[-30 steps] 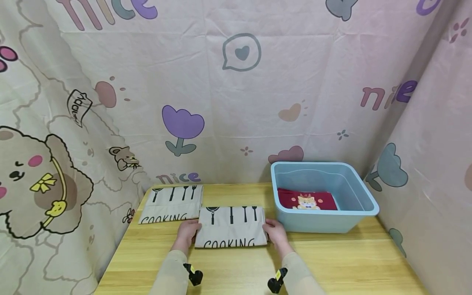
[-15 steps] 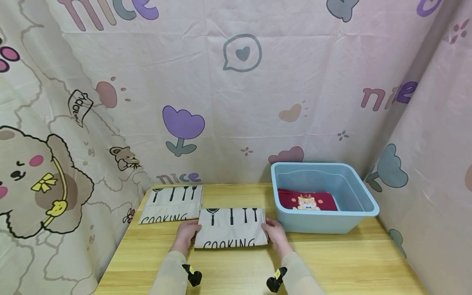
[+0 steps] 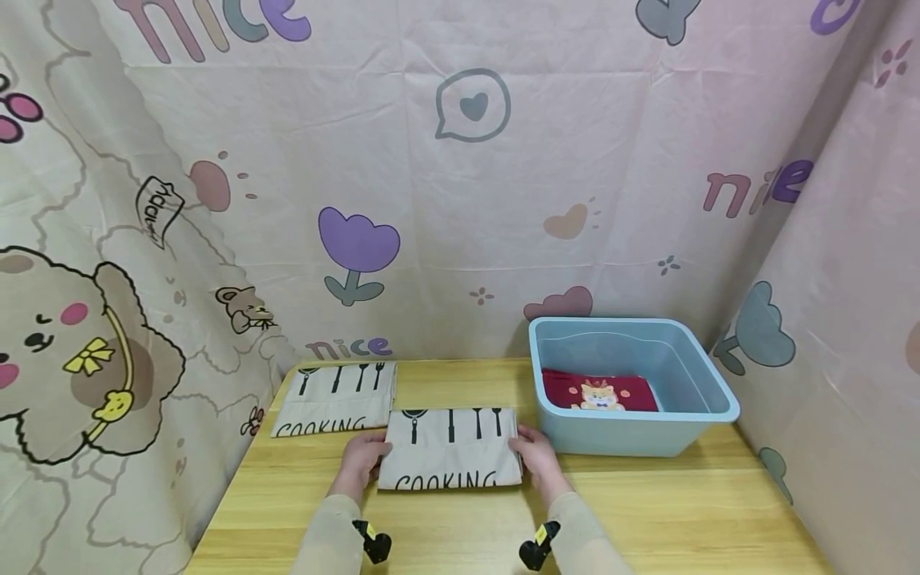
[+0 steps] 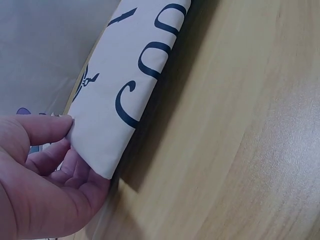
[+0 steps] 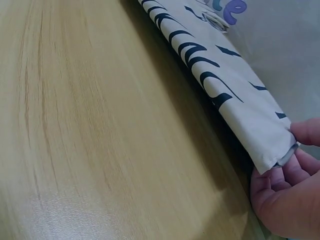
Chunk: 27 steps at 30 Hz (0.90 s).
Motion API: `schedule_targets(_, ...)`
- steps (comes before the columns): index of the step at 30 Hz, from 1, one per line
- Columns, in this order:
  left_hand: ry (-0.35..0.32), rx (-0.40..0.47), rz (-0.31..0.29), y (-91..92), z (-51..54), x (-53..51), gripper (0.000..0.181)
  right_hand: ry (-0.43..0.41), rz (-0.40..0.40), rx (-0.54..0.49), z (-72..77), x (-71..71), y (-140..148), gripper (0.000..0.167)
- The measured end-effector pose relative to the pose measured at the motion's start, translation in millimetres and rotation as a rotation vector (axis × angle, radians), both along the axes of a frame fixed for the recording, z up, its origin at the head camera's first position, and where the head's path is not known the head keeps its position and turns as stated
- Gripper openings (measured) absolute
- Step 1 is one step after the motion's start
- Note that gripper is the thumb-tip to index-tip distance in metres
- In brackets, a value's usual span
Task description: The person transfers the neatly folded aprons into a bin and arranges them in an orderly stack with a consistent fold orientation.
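Furthest left from where I watch, a cartoon bear is printed on the pale curtain that surrounds the wooden table. At the table's back left corner I see a flat folded cloth, white with black kitchen tools and the word COOKING. Next comes the left hand, clamped on the left end of a second cloth: my left wrist view shows the thumb on top and the fingers curled below. This second cloth has the same print, is folded into a rectangle and sits in the middle, a little nearer to me than the first. Its front edge throws a shadow on the wood; I cannot tell whether its underside touches the table. The right hand pinches the other end, thumb above and fingers bent underneath. Just beyond that hand, on the right, stands a light blue tub. Inside it, toward the left, I make out a red cloth with a cartoon animal on it.
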<state>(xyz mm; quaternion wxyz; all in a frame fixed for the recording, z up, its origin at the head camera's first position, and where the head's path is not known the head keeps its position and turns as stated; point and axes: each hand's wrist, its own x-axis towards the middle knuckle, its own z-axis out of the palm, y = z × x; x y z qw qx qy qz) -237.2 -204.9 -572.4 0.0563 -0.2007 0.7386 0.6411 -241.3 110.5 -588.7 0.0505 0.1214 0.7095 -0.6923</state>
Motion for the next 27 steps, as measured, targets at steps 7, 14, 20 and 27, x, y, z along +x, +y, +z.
schedule_targets(7,-0.005,0.029,0.01,-1.0,4.5,2.8,0.043,0.0,-0.008,-0.034,2.1,0.6,0.3,0.053)
schedule_targets(14,0.006,0.041,0.023,-7.8,11.7,2.9,0.043,0.008,-0.001,-0.093,5.4,0.5,-4.3,0.053)
schedule_targets(20,0.014,0.049,0.028,-12.2,17.1,3.6,0.045,0.033,0.007,-0.123,8.0,1.0,-5.3,0.055)
schedule_targets(27,0.02,0.11,0.033,-18.0,21.2,3.8,0.044,0.053,0.016,-0.11,15.9,1.0,-9.1,0.054)
